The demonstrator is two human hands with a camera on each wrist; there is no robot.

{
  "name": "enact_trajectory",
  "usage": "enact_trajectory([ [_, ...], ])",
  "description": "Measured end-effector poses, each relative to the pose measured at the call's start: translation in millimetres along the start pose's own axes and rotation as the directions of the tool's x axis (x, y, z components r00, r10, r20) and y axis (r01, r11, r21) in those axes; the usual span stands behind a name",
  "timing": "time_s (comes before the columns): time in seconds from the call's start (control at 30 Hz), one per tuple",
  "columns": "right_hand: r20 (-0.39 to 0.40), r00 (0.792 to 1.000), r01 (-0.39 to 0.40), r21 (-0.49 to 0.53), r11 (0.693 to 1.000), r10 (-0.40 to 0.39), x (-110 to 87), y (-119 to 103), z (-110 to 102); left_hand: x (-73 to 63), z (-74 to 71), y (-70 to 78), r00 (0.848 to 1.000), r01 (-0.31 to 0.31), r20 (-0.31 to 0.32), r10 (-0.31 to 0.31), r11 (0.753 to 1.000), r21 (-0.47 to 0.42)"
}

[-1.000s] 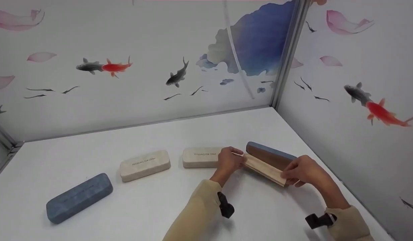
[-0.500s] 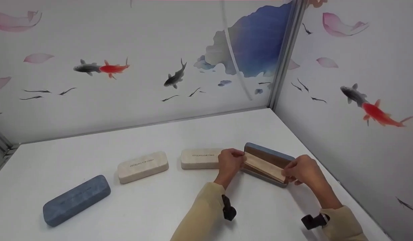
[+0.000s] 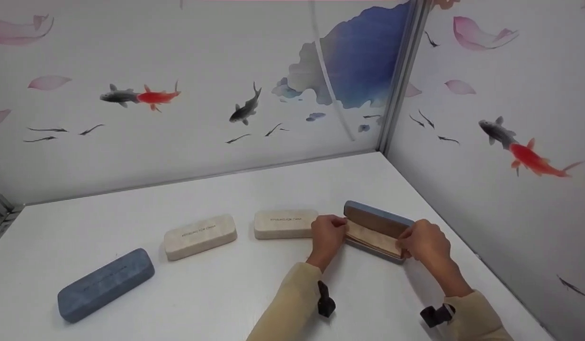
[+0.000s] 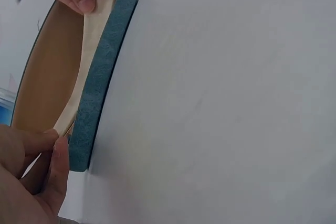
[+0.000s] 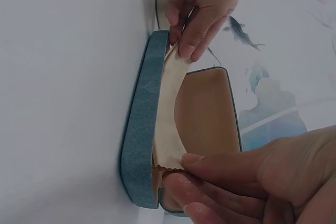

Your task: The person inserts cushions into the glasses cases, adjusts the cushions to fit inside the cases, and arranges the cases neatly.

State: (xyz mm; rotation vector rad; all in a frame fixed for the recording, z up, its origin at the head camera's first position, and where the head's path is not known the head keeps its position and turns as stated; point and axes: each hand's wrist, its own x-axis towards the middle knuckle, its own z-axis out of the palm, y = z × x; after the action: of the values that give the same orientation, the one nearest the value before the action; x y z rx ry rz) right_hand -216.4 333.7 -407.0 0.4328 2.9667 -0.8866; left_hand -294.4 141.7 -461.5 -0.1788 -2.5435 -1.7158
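A blue glasses case [image 3: 375, 252] with a brown lining stands with its lid up at the right of the table. Over its lower half lies a folded cream cleaning cloth [image 3: 372, 237] with zigzag-cut edges. My left hand [image 3: 329, 237] pinches the cloth's left end between thumb and fingers. At the other end my right hand [image 3: 426, 241] pinches it the same way, as the right wrist view shows up close, where the cloth [image 5: 170, 111] sags into the case [image 5: 142, 114] along the front wall.
Left of the open case sit two closed cream cases, one [image 3: 285, 225] right beside my left hand and another [image 3: 200, 237] farther left. A closed blue case [image 3: 106, 284] lies at the table's left. Printed wall panels [image 3: 202, 156] border the white table [image 3: 216, 303] behind and right.
The cloth has gone from in front of the case, covering its front wall, to down inside the lower half. Both hands have moved slightly with it and keep their pinch.
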Motion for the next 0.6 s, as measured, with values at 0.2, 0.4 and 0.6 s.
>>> enact_trajectory([
  [0.2,-0.028,0.999,0.038,-0.010,0.999,-0.038,-0.3,4.7,3.5,-2.1,-0.8,1.0,0.994,-0.107,-0.007,0.108,0.989,0.100],
  [0.4,0.001,1.000,0.029,-0.018,0.999,-0.029,0.7,7.1,2.7,-1.3,-5.4,5.9,0.995,-0.100,0.038,0.095,0.977,0.187],
  [0.6,0.043,0.999,0.009,-0.018,1.000,-0.008,-0.1,8.4,-5.2,-0.3,-13.0,13.3,0.993,-0.118,0.021,0.117,0.964,0.237],
])
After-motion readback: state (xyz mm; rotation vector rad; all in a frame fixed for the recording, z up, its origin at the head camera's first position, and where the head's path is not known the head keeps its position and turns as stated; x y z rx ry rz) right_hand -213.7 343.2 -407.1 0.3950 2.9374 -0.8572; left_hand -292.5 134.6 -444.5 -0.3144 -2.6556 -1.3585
